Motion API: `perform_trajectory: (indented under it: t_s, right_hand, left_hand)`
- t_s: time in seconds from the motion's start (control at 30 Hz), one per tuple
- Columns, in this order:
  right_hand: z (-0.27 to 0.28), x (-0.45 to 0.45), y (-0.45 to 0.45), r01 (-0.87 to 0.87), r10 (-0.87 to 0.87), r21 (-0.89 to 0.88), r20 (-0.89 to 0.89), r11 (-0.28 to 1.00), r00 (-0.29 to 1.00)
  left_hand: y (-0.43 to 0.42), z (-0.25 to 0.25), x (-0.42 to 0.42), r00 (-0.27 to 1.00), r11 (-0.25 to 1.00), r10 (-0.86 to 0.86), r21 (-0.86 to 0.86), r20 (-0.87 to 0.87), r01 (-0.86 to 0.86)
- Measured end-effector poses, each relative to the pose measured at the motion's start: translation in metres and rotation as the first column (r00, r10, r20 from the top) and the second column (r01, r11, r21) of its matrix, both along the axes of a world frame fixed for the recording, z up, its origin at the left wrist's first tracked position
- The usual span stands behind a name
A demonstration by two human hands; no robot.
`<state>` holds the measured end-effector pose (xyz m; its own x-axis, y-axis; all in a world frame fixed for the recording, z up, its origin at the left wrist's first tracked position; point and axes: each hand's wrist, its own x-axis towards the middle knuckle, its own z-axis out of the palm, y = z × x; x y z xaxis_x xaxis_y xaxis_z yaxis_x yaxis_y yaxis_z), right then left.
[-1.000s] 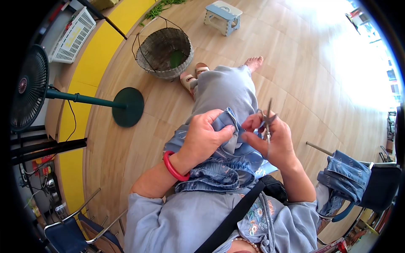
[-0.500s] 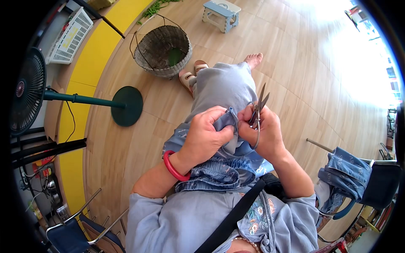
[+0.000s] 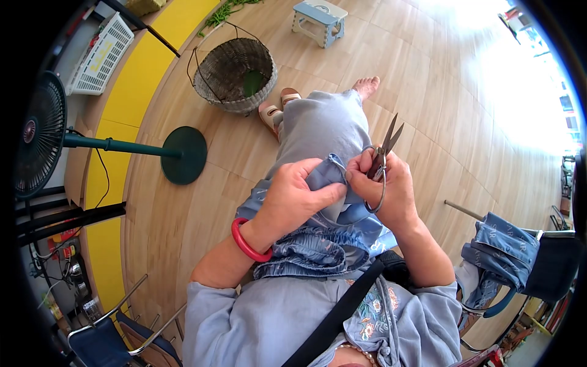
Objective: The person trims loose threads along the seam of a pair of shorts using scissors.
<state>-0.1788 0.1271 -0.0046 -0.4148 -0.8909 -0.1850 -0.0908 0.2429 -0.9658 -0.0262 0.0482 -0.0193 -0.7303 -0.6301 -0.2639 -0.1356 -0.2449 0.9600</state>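
Blue printed cloth with a gathered band lies bunched across my lap. A raised edge of it is pinched in my left hand, which wears a red bangle at the wrist. My right hand is closed around metal scissors, whose blades point up and away, slightly apart. Thumb and forefinger of that hand meet close to the raised cloth edge; whether they grip a thread or the cloth is too small to tell.
A wicker basket stands ahead, left of a small folding stool. At left is a green fan. A chair at right holds more blue cloth. Another chair is at lower left.
The scissors have turned in my right hand and their blades now show apart. My right hand has come closer to the cloth edge, while my left hand keeps its hold.
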Motion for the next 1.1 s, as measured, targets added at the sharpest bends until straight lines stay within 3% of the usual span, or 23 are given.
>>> perform_trajectory:
  t_s: [0.13,0.27,0.33,0.4,0.53,0.6,0.67,0.73,0.87,1.1]
  right_hand:
    - [0.004,0.001,0.002,-0.015,0.016,-0.016,0.015,1.0,1.0]
    - [-0.002,0.001,0.002,-0.009,0.01,0.039,-0.027,0.999,1.0]
    - [-0.004,0.002,0.0,-0.01,0.01,0.03,-0.002,1.0,1.0]
    - [-0.003,0.005,-0.003,0.024,-0.025,0.009,0.126,1.0,0.992]
    - [-0.006,-0.004,-0.001,0.003,-0.011,0.049,0.156,0.999,0.988]
    - [0.001,-0.013,0.007,-0.1,0.098,0.072,0.029,0.992,0.995]
    - [0.008,-0.014,0.02,-0.126,0.123,0.071,0.043,0.99,0.992]
    - [0.007,-0.021,0.033,-0.324,0.312,0.058,0.154,0.944,0.938]
    - [0.019,-0.022,0.04,-0.536,0.449,0.248,0.331,0.807,0.83]
    - [0.017,-0.022,0.036,-0.54,0.459,0.399,0.286,0.741,0.841]
  left_hand:
    - [0.003,0.003,-0.003,0.997,0.994,-0.006,-0.109,0.082,0.015]
    - [0.004,-0.001,-0.003,0.998,0.995,0.032,-0.101,0.05,-0.027]
    - [0.004,-0.003,-0.002,0.998,0.995,0.065,0.074,-0.027,-0.063]
    - [0.004,-0.008,-0.002,0.996,0.99,0.083,0.114,-0.043,-0.078]
    - [0.001,-0.005,-0.001,0.991,0.984,0.126,0.131,-0.04,-0.119]
    - [0.0,-0.006,-0.001,0.992,0.989,0.126,0.083,-0.022,-0.124]
    - [0.001,-0.006,-0.001,0.992,0.991,0.127,0.037,-0.004,-0.126]
    - [0.001,-0.005,-0.002,0.991,0.991,0.13,-0.038,0.018,-0.13]
    - [0.003,-0.001,-0.002,0.99,0.989,0.129,-0.075,0.053,-0.125]
    - [0.006,-0.002,-0.004,0.985,0.978,0.158,-0.146,0.068,-0.146]
